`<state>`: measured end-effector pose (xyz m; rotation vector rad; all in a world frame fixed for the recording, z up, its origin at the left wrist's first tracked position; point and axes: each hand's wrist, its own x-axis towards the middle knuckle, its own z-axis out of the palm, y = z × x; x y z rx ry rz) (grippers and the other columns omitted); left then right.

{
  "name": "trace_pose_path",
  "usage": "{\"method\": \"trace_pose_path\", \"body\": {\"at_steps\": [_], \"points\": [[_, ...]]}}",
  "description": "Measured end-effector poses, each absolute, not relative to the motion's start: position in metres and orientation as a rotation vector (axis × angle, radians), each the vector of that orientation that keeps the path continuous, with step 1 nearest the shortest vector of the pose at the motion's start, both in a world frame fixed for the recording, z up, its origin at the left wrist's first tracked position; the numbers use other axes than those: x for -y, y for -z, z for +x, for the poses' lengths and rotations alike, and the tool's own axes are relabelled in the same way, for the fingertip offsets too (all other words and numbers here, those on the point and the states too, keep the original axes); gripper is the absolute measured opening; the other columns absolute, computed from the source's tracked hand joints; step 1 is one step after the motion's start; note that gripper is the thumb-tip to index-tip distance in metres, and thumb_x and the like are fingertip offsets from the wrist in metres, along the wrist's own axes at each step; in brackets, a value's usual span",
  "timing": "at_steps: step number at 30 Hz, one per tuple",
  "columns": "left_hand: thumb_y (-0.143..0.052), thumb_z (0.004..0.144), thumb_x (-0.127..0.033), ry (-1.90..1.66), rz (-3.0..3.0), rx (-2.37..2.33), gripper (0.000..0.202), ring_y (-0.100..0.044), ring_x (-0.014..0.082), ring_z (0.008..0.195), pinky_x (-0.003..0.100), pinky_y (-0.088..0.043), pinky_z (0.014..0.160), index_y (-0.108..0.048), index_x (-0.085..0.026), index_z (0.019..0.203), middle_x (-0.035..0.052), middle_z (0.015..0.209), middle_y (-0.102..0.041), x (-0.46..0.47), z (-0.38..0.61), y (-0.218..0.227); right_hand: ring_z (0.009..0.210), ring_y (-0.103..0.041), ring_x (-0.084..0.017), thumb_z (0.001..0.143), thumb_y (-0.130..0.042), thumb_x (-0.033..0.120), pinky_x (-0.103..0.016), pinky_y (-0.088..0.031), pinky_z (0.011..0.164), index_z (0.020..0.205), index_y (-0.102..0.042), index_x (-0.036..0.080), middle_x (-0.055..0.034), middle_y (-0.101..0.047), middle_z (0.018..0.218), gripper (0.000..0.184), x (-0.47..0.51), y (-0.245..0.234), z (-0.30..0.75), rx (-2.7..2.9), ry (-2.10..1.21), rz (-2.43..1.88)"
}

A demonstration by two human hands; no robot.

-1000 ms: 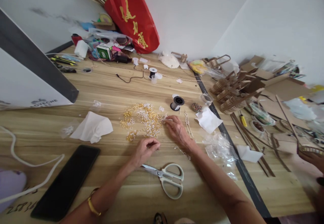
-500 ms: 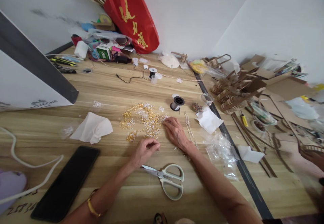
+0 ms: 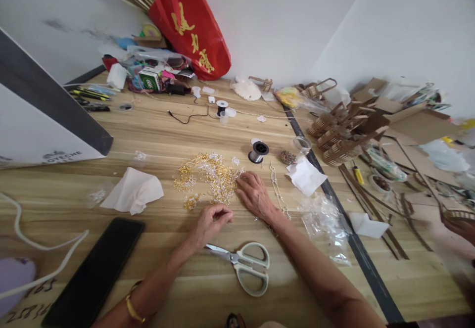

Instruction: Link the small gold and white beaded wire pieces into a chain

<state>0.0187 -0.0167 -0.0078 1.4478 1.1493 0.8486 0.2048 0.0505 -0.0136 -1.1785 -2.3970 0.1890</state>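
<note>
Head view, the only feed I have: the pile of small gold and silver findings (image 3: 221,180) sits mid-frame on the wood tabletop (image 3: 178,288). Right hand (image 3: 255,197) is palm-down at the pile's right edge, fingers bent, tips beside a few silver bits (image 3: 239,172); can't tell if it grips anything. Left hand (image 3: 212,223) is half-curled just below the pile, thumb near index; can't tell if something tiny is pinched there. Looks like picking or sorting at that edge. To do it well, I'd work light, fingertips only, one piece at a time, outward from the rim so the heap doesn't spread. I'd also mind the right wrist: a loose chain (image 3: 276,188) lies just beside it and could snag. Scissors (image 3: 233,257) lie below the left hand, points close to that wrist; worth clearing. Right fingertips and whatever is under that palm are hidden. Individual findings are too small to resolve. Another person's hand (image 3: 461,230) at the right edge is cut off and blurred.
</note>
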Motion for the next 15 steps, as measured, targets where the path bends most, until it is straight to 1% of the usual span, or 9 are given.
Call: {"method": "trace_pose_path", "body": {"at_steps": [5, 9, 12, 15], "points": [[-0.054, 0.079, -0.031, -0.836, 1.456, -1.145, 0.022, -0.058, 0.0151, 0.067, 0.025, -0.044, 0.065, -0.062, -0.014, 0.067, 0.0034, 0.067, -0.065, 0.016, 0.019, 0.008, 0.123, -0.034, -0.028, 0.092, -0.043, 0.031, -0.05, -0.036, 0.1, 0.122, -0.051, 0.02, -0.0128, -0.047, 0.123, 0.033, -0.048, 0.017, 0.201, 2.455, -0.163, -1.14], [-0.053, 0.079, -0.031, -0.843, 1.473, -1.139, 0.022, -0.058, 0.0152, 0.067, 0.025, -0.043, 0.065, -0.061, -0.014, 0.067, 0.0036, 0.067, -0.065, 0.016, 0.018, 0.009, 0.126, -0.031, -0.028, 0.091, -0.045, 0.036, -0.049, -0.034, 0.103, 0.122, -0.053, 0.02, -0.0121, -0.044, 0.128, 0.036, -0.047, 0.016, 0.204, 2.503, -0.174, -1.038], [-0.053, 0.079, -0.031, -0.845, 1.478, -1.139, 0.023, -0.058, 0.0151, 0.067, 0.025, -0.043, 0.065, -0.061, -0.014, 0.067, 0.0036, 0.066, -0.065, 0.016, 0.019, 0.008, 0.127, -0.03, -0.027, 0.093, -0.042, 0.033, -0.046, -0.032, 0.105, 0.121, -0.054, 0.018, -0.0127, -0.044, 0.128, 0.034, -0.049, 0.015, 0.209, 2.447, -0.157, -1.124], [-0.053, 0.079, -0.032, -0.842, 1.459, -1.142, 0.023, -0.058, 0.0152, 0.066, 0.025, -0.043, 0.065, -0.062, -0.014, 0.067, 0.0036, 0.066, -0.065, 0.016, 0.019, 0.008, 0.129, -0.029, -0.028, 0.093, -0.042, 0.031, -0.048, -0.031, 0.104, 0.122, -0.053, 0.019, -0.0126, -0.043, 0.13, 0.034, -0.053, 0.017, 0.213, 2.388, -0.101, -1.252]]}}
